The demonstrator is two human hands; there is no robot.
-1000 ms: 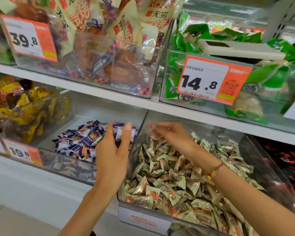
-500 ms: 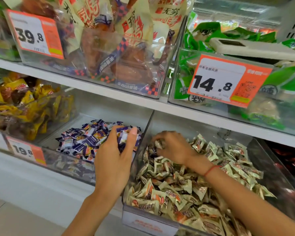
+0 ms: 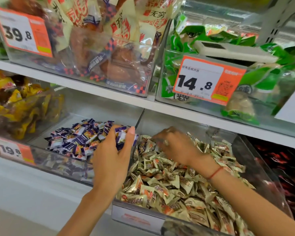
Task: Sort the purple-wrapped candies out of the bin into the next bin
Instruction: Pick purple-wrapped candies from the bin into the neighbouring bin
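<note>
My left hand (image 3: 115, 156) holds a bunch of purple-wrapped candies (image 3: 121, 136) between thumb and fingers, right over the divider between two clear bins. The left bin (image 3: 61, 163) has a loose pile of purple-wrapped candies (image 3: 78, 138). The right bin (image 3: 136, 217) is heaped with beige-wrapped candies (image 3: 169, 181). My right hand (image 3: 174, 146) is palm down on the far left part of that beige heap, fingers curled into the candies; what they hold is hidden and blurred.
A bin of yellow packs (image 3: 19, 103) stands to the left and a bin of dark red packs (image 3: 283, 167) to the right. The shelf above (image 3: 109, 94) carries bins of large snack bags with orange price tags (image 3: 206, 79). Pale floor lies below.
My right hand dropped from above the beige heap down into its far left part. My left hand kept its purple candies and stayed by the divider. The camera shifted slightly.
</note>
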